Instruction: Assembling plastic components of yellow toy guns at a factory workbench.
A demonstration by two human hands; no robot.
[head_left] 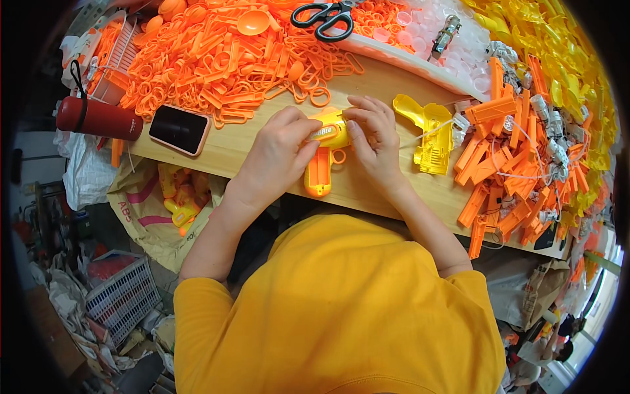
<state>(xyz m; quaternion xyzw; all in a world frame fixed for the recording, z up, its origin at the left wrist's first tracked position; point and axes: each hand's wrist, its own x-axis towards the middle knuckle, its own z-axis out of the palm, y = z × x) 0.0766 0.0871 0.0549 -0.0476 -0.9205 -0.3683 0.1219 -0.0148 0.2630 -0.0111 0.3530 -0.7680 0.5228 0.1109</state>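
Between my hands, over the front of the wooden table, is a yellow and orange toy bubble gun (319, 172) with its orange grip pointing toward me. My left hand (283, 146) is closed on the left side of its body, thumb and fingers pinching it. My right hand (374, 139) is at the right end of the toy, fingers curled and thumb against it; whether a small part sits between those fingers is hidden. To the right lies an open yellow gun shell half (433, 134), with a white wire running near it.
Orange plastic parts (197, 59) are heaped at the back left, with black-handled scissors (328, 18) on top. A phone (180, 130) and red bottle (98, 119) lie left. Orange handles with wired motors (505, 157) pile up right, below yellow shells (577, 65). A sack (154, 226) hangs left.
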